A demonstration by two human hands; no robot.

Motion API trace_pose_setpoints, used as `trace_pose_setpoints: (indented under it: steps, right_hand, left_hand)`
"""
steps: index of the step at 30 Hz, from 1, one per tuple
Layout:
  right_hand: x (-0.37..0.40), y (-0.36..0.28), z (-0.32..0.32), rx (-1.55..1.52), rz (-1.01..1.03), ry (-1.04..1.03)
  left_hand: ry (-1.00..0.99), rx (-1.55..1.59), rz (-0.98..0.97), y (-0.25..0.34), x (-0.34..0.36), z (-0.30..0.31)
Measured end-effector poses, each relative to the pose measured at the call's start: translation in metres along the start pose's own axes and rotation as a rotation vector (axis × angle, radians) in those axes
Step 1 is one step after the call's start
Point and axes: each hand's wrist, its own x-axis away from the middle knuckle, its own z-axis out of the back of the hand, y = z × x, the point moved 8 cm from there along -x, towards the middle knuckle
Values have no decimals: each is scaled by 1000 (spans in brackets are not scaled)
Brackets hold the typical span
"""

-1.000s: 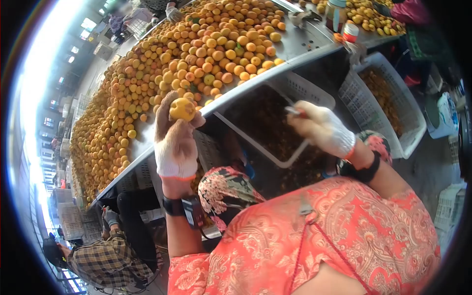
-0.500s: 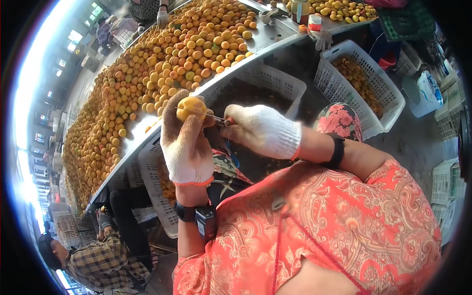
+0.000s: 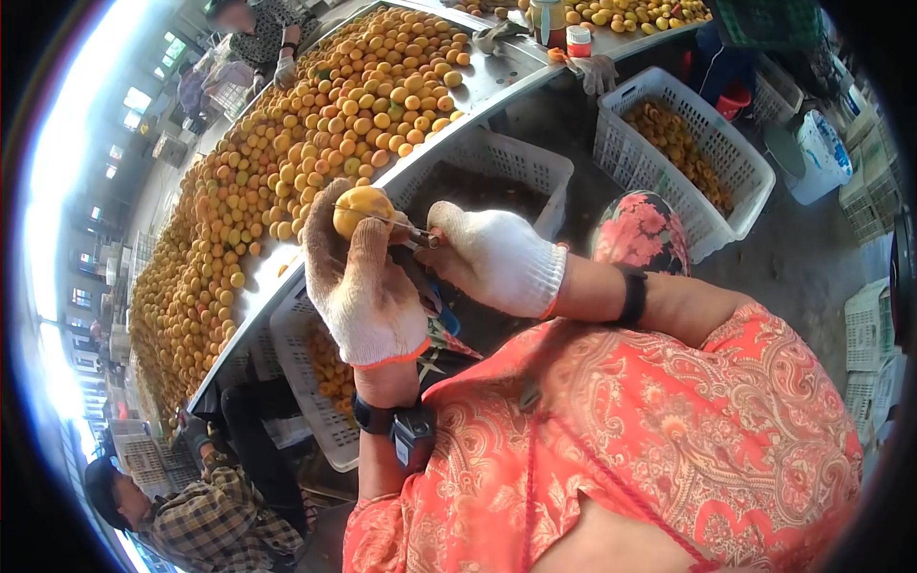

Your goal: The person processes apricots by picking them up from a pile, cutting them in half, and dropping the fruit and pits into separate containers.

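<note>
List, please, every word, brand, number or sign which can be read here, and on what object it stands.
No text is readable.
White bucket with blue marking: too blurred to read.
Dark wrist device with a pale mark: too small to read.
Red-and-white container on the worktop: too small to read any print.

I have a metal desk in view, with a broad heap of yellow-orange fruit covering most of its visible top. Right of the heap, past bare metal, I make out a greyish glove, a jar and a red-and-white tub. Farther right of the heap lies a second batch of fruit. Well right of the heap, the grey floor carries a white crate and a white-and-blue bucket.
</note>
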Motion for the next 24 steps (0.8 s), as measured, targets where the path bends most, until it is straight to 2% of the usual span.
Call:
trace_pose_setpoints:
  steps: [5, 7, 10, 11, 12, 13, 15, 18, 22, 24]
  right_hand:
    - [4, 11, -4, 47, -42, -4]
    - [5, 15, -6, 64, -51, -4]
    - [3, 12, -4, 128, -51, 15]
    - [3, 13, -4, 109, -106, -12]
    - [3, 15, -3, 92, -161, -38]
    - [4, 18, -1, 95, -166, -32]
    - [4, 24, -2, 151, -195, -80]
    - [2, 26, 2, 179, -111, 10]
    - [3, 25, 3, 195, -119, 9]
    - [4, 37, -6, 155, -248, -117]
  left_hand:
    - [-39, 66, 14, -11, -2, -7]
    - [-75, 329, 230, -34, 0, -8]
    - [28, 394, 389, -61, 0, -3]
    - [76, 439, 468, -70, 2, -3]
    - [176, 420, 464, -79, -2, 3]
    - [170, 420, 470, -80, -1, 0]
    - [23, 439, 436, -71, 1, -12]
    - [-14, 407, 378, -70, 1, -11]
    - [-7, 348, 360, -75, -7, 3]
    - [33, 509, 578, -91, -3, 7]
